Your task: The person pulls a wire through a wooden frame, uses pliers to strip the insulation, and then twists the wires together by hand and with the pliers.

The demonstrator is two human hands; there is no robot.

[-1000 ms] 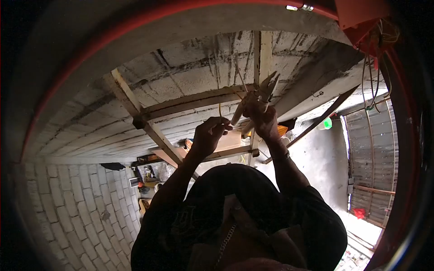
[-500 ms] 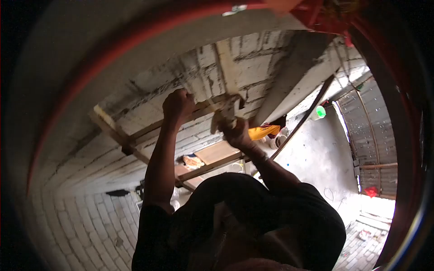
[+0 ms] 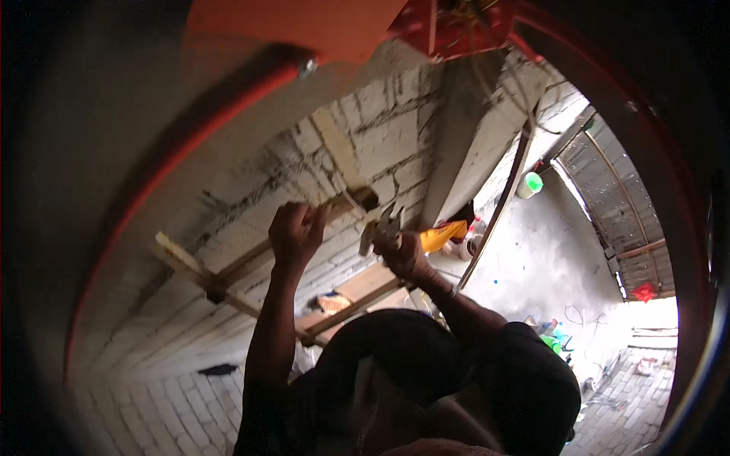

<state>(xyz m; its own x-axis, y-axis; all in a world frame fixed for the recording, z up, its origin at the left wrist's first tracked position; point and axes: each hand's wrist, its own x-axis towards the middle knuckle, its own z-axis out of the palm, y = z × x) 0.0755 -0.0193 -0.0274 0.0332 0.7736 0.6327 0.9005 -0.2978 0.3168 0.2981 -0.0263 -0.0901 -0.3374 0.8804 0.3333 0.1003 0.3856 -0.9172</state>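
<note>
My left hand [image 3: 295, 234] is raised and closed beside a wooden crosspiece [image 3: 247, 262] in front of the block wall. Whatever its fingers pinch is too small or hidden to make out. To its right, my right hand [image 3: 404, 257] grips what looks like a claw hammer [image 3: 386, 226], its forked end pointing up and its handle mostly hidden in the fist. The hammer is apart from the left hand and the wood. A pale upright batten [image 3: 338, 148] meets the crosspiece near its dark end.
Red-edged material [image 3: 179, 163] curves across the top left, near the camera. Below my hands are wooden boards [image 3: 365, 281]. To the right are a yellow cloth [image 3: 442, 237], a green-and-white bucket [image 3: 531, 185], a dark pole [image 3: 503, 201] and corrugated sheeting [image 3: 620, 197].
The view has shifted, and both hands appear lower. The hammer, blurred before, now shows sharper and slightly farther from the crosspiece. My left hand stays closed.
</note>
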